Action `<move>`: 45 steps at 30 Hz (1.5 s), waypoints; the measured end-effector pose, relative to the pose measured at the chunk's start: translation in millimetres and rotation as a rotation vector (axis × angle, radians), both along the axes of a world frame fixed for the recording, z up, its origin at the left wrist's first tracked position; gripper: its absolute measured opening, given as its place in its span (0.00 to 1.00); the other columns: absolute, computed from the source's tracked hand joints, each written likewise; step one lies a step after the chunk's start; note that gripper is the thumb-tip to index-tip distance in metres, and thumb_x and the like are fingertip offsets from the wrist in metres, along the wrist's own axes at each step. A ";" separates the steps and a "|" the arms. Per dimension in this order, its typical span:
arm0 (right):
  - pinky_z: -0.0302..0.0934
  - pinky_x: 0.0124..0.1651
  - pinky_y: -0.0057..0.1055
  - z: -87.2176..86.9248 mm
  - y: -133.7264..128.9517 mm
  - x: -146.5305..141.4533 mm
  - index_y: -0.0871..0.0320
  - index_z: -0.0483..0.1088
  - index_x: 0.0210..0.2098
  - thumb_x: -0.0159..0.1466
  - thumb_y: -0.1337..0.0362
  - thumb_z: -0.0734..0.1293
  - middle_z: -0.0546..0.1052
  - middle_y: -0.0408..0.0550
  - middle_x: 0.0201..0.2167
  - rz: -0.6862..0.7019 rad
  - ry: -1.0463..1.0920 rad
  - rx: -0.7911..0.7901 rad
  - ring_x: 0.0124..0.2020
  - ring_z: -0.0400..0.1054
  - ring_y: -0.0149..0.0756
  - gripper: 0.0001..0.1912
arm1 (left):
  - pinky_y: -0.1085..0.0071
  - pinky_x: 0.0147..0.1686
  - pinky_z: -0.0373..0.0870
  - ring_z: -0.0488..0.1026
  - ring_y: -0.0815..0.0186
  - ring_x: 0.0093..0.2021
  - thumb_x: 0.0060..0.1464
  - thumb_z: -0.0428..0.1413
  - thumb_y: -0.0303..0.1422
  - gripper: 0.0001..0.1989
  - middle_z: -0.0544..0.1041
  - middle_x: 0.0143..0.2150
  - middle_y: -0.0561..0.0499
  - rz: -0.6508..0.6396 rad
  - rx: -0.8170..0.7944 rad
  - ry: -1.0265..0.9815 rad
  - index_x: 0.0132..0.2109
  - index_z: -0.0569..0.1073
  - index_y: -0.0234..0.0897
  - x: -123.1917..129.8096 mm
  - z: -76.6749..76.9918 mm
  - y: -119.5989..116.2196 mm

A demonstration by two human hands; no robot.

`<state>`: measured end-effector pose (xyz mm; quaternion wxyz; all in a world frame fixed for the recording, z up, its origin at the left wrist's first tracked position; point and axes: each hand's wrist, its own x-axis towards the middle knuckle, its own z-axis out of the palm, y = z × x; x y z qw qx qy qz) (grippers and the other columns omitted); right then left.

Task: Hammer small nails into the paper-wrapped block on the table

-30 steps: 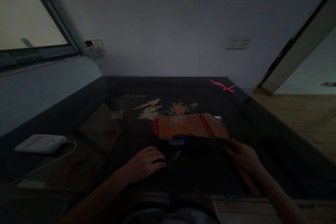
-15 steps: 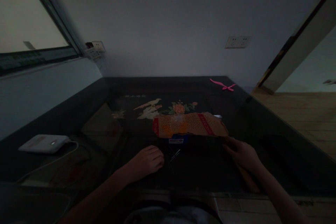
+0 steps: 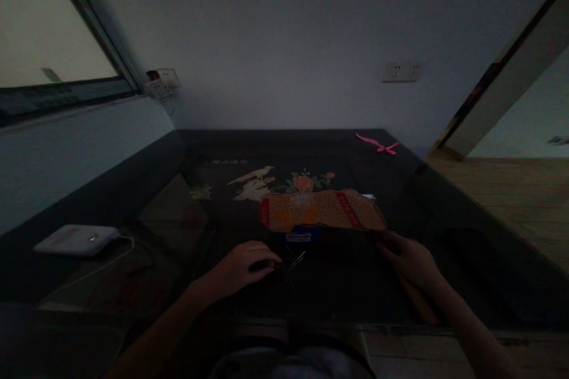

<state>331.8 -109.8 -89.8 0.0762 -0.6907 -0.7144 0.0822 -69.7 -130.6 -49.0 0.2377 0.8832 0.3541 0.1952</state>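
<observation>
My left hand [image 3: 249, 266] is low over the dark table, thumb and fingertips drawn together in a pinch. Whatever they pinch is too dark to make out. Right by those fingertips lie several thin metal nails [image 3: 297, 261]. My right hand [image 3: 411, 259] is wrapped around a wooden handle [image 3: 420, 299] that slants toward the table's front edge; the tool's far end is too dark to name. Between and beyond my hands is a torn, dotted brown cardboard piece [image 3: 326, 210] with red bands. It lies over a blue box [image 3: 302, 235] with a white label.
A white power bank [image 3: 75, 240] with a cable lies at the left. A pink ribbon [image 3: 377, 144] is at the far right of the table [image 3: 213, 145]. A dark flat object [image 3: 484, 266] lies at the right. Wall sockets [image 3: 402, 71] are behind.
My left hand has turned and its fingertips have moved slightly right, to the nails, with thumb and fingers now pinching. My right hand stays on the wooden handle, nearly still.
</observation>
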 end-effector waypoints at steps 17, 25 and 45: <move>0.66 0.36 0.35 -2.5 1.0 2.3 0.54 0.70 0.53 0.63 0.55 0.57 0.80 0.50 0.39 -0.016 -0.019 0.007 0.38 0.75 0.46 0.23 | 0.68 0.41 0.71 0.73 0.67 0.35 0.50 0.56 0.33 0.06 0.75 0.33 0.48 0.478 0.105 -0.683 0.34 0.70 0.33 47.3 33.2 100.1; 0.66 0.40 0.38 4.2 -13.3 -6.1 0.55 0.62 0.59 0.63 0.55 0.58 0.74 0.54 0.51 0.005 -0.012 -0.036 0.44 0.73 0.48 0.26 | 0.68 0.39 0.72 0.73 0.67 0.35 0.52 0.54 0.32 0.05 0.74 0.32 0.49 0.504 0.185 -0.629 0.35 0.69 0.34 37.6 19.8 95.0; 0.60 0.20 0.26 45.8 -20.8 4.0 0.61 0.66 0.48 0.57 0.54 0.65 0.73 0.45 0.25 -0.316 0.862 -0.066 0.21 0.66 0.31 0.23 | 0.71 0.37 0.72 0.74 0.68 0.33 0.52 0.54 0.29 0.02 0.74 0.32 0.50 0.450 0.212 -0.651 0.35 0.70 0.35 37.6 7.7 100.2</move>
